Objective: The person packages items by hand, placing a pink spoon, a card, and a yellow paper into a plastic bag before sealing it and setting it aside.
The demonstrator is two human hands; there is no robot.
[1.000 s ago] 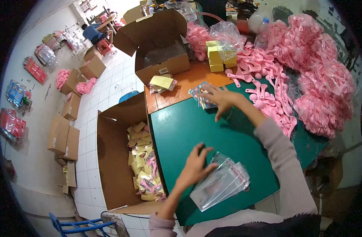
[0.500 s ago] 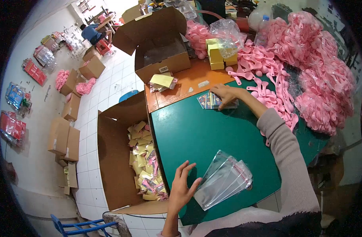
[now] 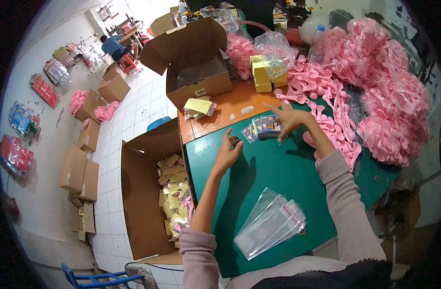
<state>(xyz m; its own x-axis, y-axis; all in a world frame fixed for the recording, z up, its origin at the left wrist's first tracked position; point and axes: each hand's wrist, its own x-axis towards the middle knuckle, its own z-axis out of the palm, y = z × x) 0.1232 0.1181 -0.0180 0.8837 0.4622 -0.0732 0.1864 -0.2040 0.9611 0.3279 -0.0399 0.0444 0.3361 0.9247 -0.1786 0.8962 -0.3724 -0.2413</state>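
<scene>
Above the green table [image 3: 288, 173], my left hand [image 3: 228, 151] is raised with its fingers apart and nothing in it. My right hand [image 3: 290, 119] hovers just right of a fanned stack of small picture cards [image 3: 268, 124], fingers spread, holding nothing that shows. Several clear plastic bags [image 3: 271, 224] lie fanned out near the table's front edge. Loose pink spoons [image 3: 329, 113] are heaped to the right of my right hand. Yellow card blocks [image 3: 263, 74] stand behind the cards on the orange surface [image 3: 220, 118].
A large carton [image 3: 145, 192] holding many yellow-and-pink packets is left of the table. An open carton [image 3: 201, 79] stands at the back. Bagged pink spoons [image 3: 394, 106] pile up at right. A person [image 3: 115, 47] sits far back left. A blue metal frame [image 3: 97, 278] is bottom left.
My left hand has moved up and away from the plastic bags toward the cards. My right hand has come off the card stack and shifted slightly right, leaving the cards uncovered.
</scene>
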